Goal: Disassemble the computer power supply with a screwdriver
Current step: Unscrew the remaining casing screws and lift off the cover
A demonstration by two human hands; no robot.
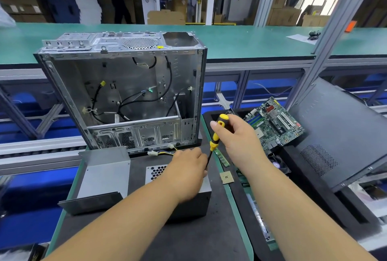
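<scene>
Gripping screwdriver [216, 135], no legible writing

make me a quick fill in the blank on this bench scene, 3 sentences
1. The right hand grips a screwdriver with a black and ____ handle.
2. The left hand rests on the ____, near the screwdriver's tip.
3. The motherboard lies to the ____ of the open case.

Missing words: yellow; power supply; right
</scene>
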